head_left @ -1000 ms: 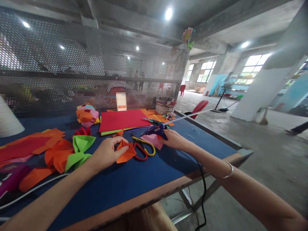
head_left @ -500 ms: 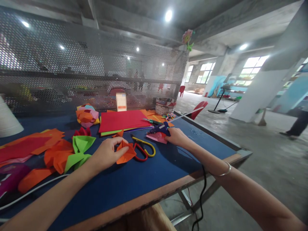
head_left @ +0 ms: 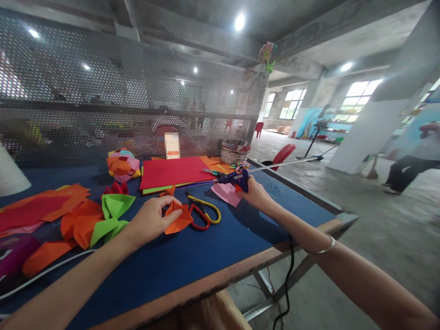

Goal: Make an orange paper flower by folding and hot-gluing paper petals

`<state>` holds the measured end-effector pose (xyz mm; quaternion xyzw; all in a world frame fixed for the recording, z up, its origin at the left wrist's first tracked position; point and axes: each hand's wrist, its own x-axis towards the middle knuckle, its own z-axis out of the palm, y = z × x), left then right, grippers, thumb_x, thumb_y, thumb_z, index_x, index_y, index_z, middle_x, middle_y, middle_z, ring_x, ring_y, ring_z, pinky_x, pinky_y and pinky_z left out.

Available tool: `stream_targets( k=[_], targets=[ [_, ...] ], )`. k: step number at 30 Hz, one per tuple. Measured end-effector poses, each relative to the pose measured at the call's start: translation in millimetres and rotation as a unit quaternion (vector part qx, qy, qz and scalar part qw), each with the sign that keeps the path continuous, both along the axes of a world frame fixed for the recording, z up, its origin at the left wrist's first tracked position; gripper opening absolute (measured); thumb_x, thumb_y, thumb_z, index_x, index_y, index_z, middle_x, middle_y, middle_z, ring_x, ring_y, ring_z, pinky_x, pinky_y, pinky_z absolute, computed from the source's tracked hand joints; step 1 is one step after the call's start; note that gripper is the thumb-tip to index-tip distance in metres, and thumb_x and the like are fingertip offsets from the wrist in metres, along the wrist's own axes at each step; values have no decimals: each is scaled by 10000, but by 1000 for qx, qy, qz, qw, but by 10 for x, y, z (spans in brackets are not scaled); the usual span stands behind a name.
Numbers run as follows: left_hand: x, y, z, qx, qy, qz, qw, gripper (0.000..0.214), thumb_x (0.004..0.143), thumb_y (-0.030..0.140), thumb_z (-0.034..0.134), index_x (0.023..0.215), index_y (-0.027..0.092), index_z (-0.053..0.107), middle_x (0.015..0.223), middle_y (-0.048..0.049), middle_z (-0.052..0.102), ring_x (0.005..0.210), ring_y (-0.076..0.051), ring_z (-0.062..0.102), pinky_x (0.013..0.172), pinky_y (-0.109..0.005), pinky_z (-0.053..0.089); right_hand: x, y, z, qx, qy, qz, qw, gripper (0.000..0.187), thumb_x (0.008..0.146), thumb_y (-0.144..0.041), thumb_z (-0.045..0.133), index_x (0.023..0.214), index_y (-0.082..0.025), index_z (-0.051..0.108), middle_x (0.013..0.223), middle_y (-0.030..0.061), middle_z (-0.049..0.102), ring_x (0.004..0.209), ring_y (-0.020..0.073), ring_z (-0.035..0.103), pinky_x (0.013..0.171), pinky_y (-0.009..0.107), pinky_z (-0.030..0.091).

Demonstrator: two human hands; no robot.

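Note:
My left hand point(head_left: 156, 217) pinches a folded orange paper piece point(head_left: 179, 219) just above the blue tabletop. Red-and-yellow-handled scissors point(head_left: 205, 211) lie to the right of that paper. My right hand point(head_left: 256, 192) is closed around a dark blue hot glue gun point(head_left: 237, 179), its nozzle pointing left and a long pale glue stick point(head_left: 285, 163) jutting out at the back. Under the gun lies a pink paper piece point(head_left: 227, 194). A green folded paper point(head_left: 116, 206) and orange paper shapes point(head_left: 82, 222) rest left of my left hand.
Red sheets point(head_left: 175, 172) are stacked behind the scissors. A woven basket point(head_left: 235, 151) and a multicoloured paper ball point(head_left: 123, 166) stand near the perforated metal screen point(head_left: 192, 105). A white cone point(head_left: 12, 172) is at far left. A black cable point(head_left: 291, 270) hangs over the table edge.
My right hand has lifted the glue gun slightly up and to the right, baring more of the pink paper. My left hand keeps its pinch. A person at far right has come further into view.

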<state>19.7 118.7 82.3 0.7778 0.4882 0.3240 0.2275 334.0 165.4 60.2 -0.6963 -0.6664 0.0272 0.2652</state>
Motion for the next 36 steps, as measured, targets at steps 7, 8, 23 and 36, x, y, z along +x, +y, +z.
stream_targets(
  k=[7,8,23,36],
  targets=[
    [-9,19,-28,-2,38,-11,999,303,804,430,551,888,190,716,827,-33,738,780,-218,645,732,-297,454,38,-92,-37,-32,-23,98,994,309,771,-219,601,1059,-157,507,971,97,670,815,215,627,648,267,409],
    [-9,17,-28,-2,36,-11,999,302,800,429,556,885,190,719,805,-29,734,770,-216,643,723,-294,455,53,-101,-37,-35,-23,116,992,298,772,-241,606,1044,-160,516,953,86,667,793,206,620,636,265,403],
    [4,-9,-3,-6,15,-1,1000,282,750,422,598,850,200,739,690,-13,697,709,-212,619,650,-278,446,-24,-226,-64,4,-25,86,996,212,885,-252,549,1072,-161,507,1017,108,658,934,226,615,753,287,429],
    [-2,-3,-9,-2,21,-1,1000,280,750,418,594,851,203,742,614,7,650,680,-200,598,632,-267,428,21,-246,31,-41,-26,72,996,213,911,-353,486,952,-166,579,836,59,676,752,205,620,615,252,368]
  ],
)
